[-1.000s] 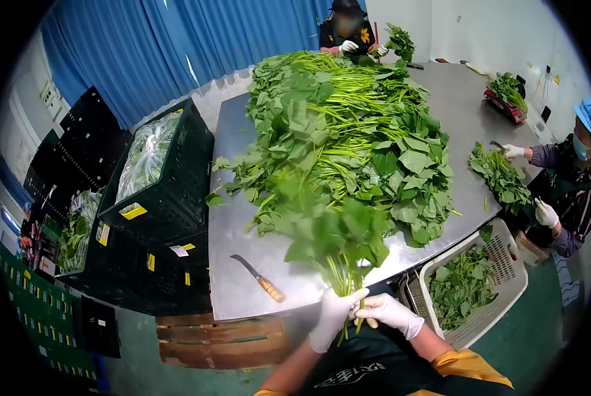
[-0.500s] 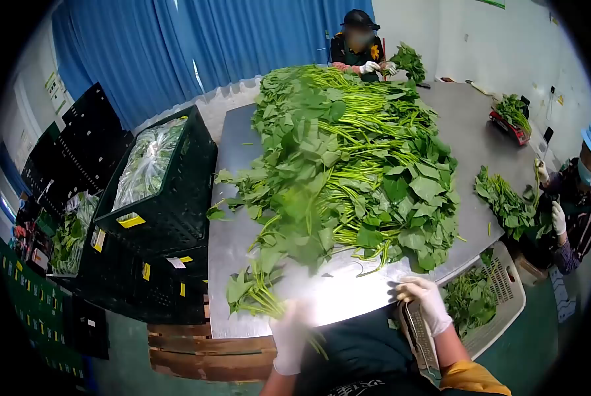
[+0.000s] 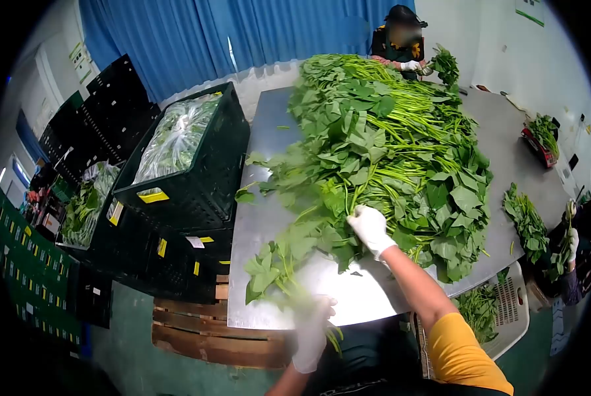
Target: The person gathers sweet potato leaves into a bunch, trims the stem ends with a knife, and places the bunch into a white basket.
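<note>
Nearest, the left hand, gloved and blurred, is gripping the stems of a small bunch of greens lying at the near edge of the steel table; that one bunch looks gathered. Just beyond, the right hand is reaching into the big pile of leafy stalks, its fingers closing around a few stems. Most of the pile is waiting unsorted. Farther off, another person's gloved hand is working at the far end
</note>
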`<state>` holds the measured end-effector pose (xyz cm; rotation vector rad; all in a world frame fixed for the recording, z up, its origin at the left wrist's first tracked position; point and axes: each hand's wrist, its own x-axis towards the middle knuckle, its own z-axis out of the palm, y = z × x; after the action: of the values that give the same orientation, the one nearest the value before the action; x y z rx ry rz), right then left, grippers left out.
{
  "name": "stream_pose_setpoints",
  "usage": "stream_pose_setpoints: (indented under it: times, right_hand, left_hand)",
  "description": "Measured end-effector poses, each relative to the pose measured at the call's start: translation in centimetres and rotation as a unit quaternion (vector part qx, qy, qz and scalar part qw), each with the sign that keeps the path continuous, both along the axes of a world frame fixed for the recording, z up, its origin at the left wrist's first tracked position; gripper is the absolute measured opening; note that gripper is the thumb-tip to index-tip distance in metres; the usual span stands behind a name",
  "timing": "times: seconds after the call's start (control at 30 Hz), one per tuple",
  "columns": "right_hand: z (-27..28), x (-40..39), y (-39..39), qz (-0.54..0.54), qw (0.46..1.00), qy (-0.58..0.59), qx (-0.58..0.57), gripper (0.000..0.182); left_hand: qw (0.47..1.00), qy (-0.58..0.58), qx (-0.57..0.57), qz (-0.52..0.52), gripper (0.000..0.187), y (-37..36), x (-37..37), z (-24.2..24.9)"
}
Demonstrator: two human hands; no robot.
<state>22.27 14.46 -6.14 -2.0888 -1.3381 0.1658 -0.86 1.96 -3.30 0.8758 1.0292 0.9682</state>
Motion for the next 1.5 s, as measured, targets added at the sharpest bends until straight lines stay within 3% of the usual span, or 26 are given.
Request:
stream_pose_setpoints:
  times: [0.03,0.07,0.1,0.17,0.27,0.33,0.37,0.4,0.5,0.53,0.6,0.67,0.73,0.8,0.87,0.93,1.0,1.03,1.07,1.1,1.17,1.2,1.27,1.4,1.47,1.5]
  right_hand:
    - [0.4,0.6,-1.5,0.013,0.998,0.038,0.048,0.025]
    - [0.6,1.4,-3.1,0.025,0.974,0.218,0.059,0.018]
    - [2.7,1.8,-5.3,0.025,0.897,0.438,0.050,0.015]
    - [4.4,3.0,-9.8,0.051,0.891,0.447,0.068,0.015]
    - [5.1,2.2,-16.1,0.110,0.867,0.486,-0.011,0.015]
    - [3.5,-0.3,-19.0,0.107,0.827,0.552,0.004,0.014]
    - [2.9,-1.0,-19.9,0.054,0.880,0.461,-0.101,0.010]
    - [0.2,-1.5,-21.0,0.080,0.826,0.557,-0.036,0.009]
    - [-0.5,-3.7,-22.3,0.032,0.853,0.517,-0.058,0.010]
    - [-0.9,-4.3,-22.5,0.032,0.845,0.532,-0.030,0.010]
    - [-1.0,-5.4,-22.7,0.033,0.855,0.517,-0.026,0.010]
    - [-1.9,-6.0,-22.7,0.034,0.882,0.470,-0.013,0.012]
    - [-1.8,-6.5,-22.8,0.040,0.983,0.156,0.086,0.015]
    - [-1.2,-6.5,-22.7,0.032,0.989,0.128,0.065,0.017]
    - [-1.0,-6.6,-22.6,0.021,0.992,0.015,0.121,0.020]
    - [-1.0,-6.8,-22.7,0.017,0.993,0.006,0.119,0.024]
    - [-1.2,-6.8,-22.7,-0.008,0.994,-0.001,0.105,0.026]
    - [-1.7,-6.6,-22.9,0.002,0.997,0.020,0.072,0.022]
    - [-2.1,-6.4,-22.9,0.001,0.997,0.021,0.073,0.022]
    - [-2.6,-6.2,-22.7,0.027,0.985,0.168,0.040,0.018]
    - [-2.3,-5.8,-22.3,0.085,0.891,0.445,-0.015,0.017]
    - [-1.8,-5.7,-21.9,0.086,0.891,0.445,-0.013,0.017]
    - [-1.1,-5.5,-21.2,0.085,0.800,0.593,0.045,0.019]
    - [-2.2,-5.4,-20.9,0.090,0.839,0.535,0.054,0.022]
    - [-1.7,-5.8,-21.2,0.077,0.821,0.562,0.069,0.020]
    - [-1.5,-5.9,-21.5,0.081,0.803,0.585,0.082,0.018]
  left_hand:
    - [1.000,0.001,-0.002,0.003,0.014,0.1,-0.1,-0.1]
    - [1.000,0.017,0.004,-0.003,0.014,0.3,-0.2,-0.1]
    - [0.999,0.033,0.009,-0.012,0.013,0.5,-0.1,-0.1]
    - [0.999,0.037,0.009,-0.022,0.012,0.6,0.2,-0.2]
    - [0.997,0.043,0.022,-0.053,0.016,0.7,1.1,-0.6]
    - [0.994,-0.043,-0.033,-0.091,0.023,0.9,1.3,-1.8]
    - [0.993,-0.088,-0.055,-0.061,0.030,1.2,1.7,-3.5]
    - [0.992,-0.083,-0.060,-0.068,0.030,0.9,1.6,-4.6]
    - [0.992,-0.018,-0.045,-0.118,0.025,0.6,2.6,-1.4]
    - [0.992,-0.014,-0.045,-0.121,0.025,0.4,2.9,-3.1]
    - [0.988,-0.041,0.133,-0.062,0.011,0.3,3.6,-8.1]
    - [0.984,0.013,0.152,-0.096,0.022,0.0,3.7,-3.6]
    - [0.989,0.002,0.084,-0.125,0.025,-0.7,4.6,-2.0]
    - [0.986,0.003,0.154,-0.071,0.015,-0.9,5.5,-2.3]
    - [0.975,0.019,0.183,-0.127,0.005,-0.6,5.6,-1.8]
    - [0.979,0.032,0.167,-0.111,0.003,-0.8,5.8,-2.7]
    - [0.966,0.052,0.224,-0.115,0.004,-0.8,5.9,-2.8]
    - [0.985,0.015,0.131,-0.113,0.004,-1.0,6.0,-2.6]
    - [0.985,0.016,0.132,-0.114,0.004,-0.8,5.7,-3.3]
    - [0.987,0.004,0.109,-0.117,0.004,-0.4,5.3,-4.6]
    - [0.989,-0.008,0.088,-0.119,0.005,-0.5,5.3,-3.6]
    - [0.990,-0.020,0.072,-0.116,0.007,-0.9,5.3,-2.9]
    - [0.991,-0.032,0.058,-0.113,0.008,-1.1,5.4,-2.6]
    - [0.991,-0.073,0.030,-0.104,0.005,-1.5,5.5,-2.8]
    - [0.991,-0.094,0.010,-0.097,0.004,-1.8,5.6,-2.5]
    - [0.994,-0.048,0.024,-0.100,0.003,-1.9,5.7,-3.0]
